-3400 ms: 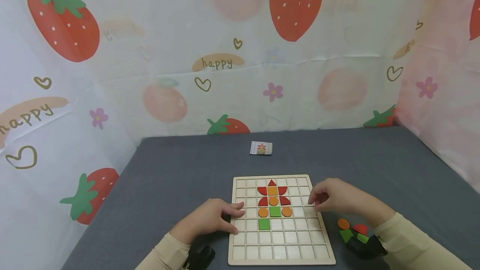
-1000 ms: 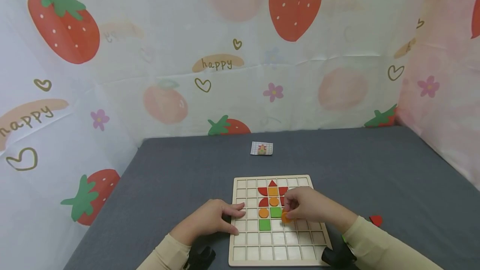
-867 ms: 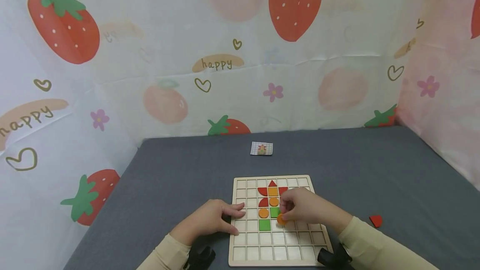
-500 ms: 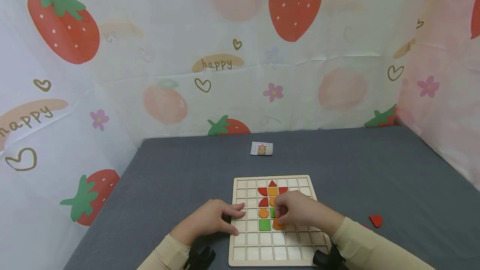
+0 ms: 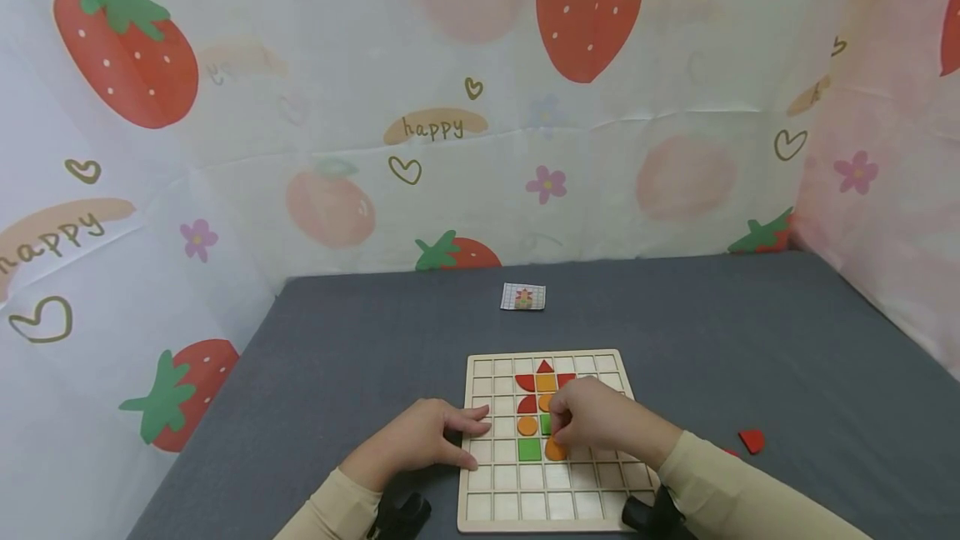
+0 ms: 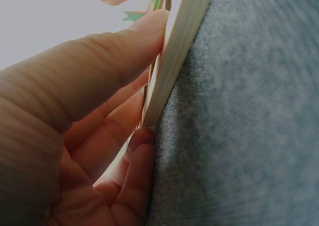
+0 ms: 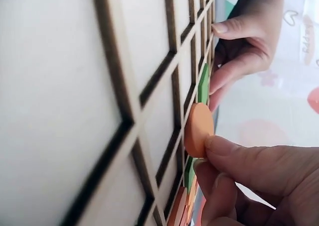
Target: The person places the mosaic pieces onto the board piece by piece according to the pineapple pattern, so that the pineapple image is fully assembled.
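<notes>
Trouble, as I judge it, would start in my pinch; the thumb and fingertips of my right hand [image 5: 603, 415] hold the flat, round, orange, seemingly wooden disc [image 5: 556, 449] by its edge, at the cell just right of the nearer flat green square tile [image 5: 529, 449] on the pale wooden grid board [image 5: 555, 527]; should I let go while it leans, it could catch on one of the board's raised lines and sit crooked; should my knuckles dip, they could nudge the farther flat green square tile [image 5: 546, 423], which my hand partly covers; and should my left hand [image 5: 431, 438], its thumb and fingers spread and touching the board's left edge, come away, a hard push might slide everything over the dark grey cloth [image 5: 375, 340].

As for its heading, being round, the disc has no long axis; from above I see a flat face turned largely upward; from my right wrist that face shows broader than the nearer green tile beside it, so I take it as tilted off the board's plane; whether its lower rim touches, I cannot tell; my pinch sits at its far right side, leaving the near left side free.
</notes>
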`<action>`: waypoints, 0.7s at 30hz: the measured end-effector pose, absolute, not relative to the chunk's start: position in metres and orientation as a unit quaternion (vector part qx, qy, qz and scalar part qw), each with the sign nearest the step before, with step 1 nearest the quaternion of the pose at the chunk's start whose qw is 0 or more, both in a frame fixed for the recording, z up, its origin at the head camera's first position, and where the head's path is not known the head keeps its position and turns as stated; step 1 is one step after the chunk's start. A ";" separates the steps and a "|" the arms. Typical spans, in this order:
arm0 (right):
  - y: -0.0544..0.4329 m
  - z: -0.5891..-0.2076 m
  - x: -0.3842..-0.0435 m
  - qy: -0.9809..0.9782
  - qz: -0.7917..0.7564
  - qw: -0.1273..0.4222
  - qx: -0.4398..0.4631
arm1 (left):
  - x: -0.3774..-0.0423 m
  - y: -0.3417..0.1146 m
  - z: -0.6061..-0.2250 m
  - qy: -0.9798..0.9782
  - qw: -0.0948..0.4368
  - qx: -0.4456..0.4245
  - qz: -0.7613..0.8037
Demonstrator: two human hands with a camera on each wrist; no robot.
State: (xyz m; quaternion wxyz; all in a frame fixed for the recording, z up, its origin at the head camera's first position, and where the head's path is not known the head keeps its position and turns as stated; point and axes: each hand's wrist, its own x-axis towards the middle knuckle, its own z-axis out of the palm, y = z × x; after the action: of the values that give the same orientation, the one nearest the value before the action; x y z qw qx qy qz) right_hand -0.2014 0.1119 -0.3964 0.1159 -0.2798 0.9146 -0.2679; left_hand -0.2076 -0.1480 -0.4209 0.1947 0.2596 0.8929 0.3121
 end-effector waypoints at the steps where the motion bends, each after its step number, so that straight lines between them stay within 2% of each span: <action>1: 0.112 -0.397 -0.202 0.916 -0.265 0.115 -0.279 | -0.208 -0.148 -0.421 0.893 0.194 0.260 0.313; 11: 0.112 -0.400 -0.205 0.913 -0.262 0.117 -0.291 | -0.208 -0.148 -0.422 0.892 0.190 0.263 0.316; 21: 0.133 -0.391 -0.210 0.894 -0.321 0.149 -0.275 | -0.209 -0.149 -0.421 0.893 0.187 0.266 0.311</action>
State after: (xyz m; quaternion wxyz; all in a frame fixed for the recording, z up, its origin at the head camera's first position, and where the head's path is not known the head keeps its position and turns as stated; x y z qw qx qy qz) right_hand -0.2104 0.1327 -0.3911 0.1489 -0.2749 0.8939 -0.3214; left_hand -0.2085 -0.1486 -0.4213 0.1875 0.2665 0.8927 0.3112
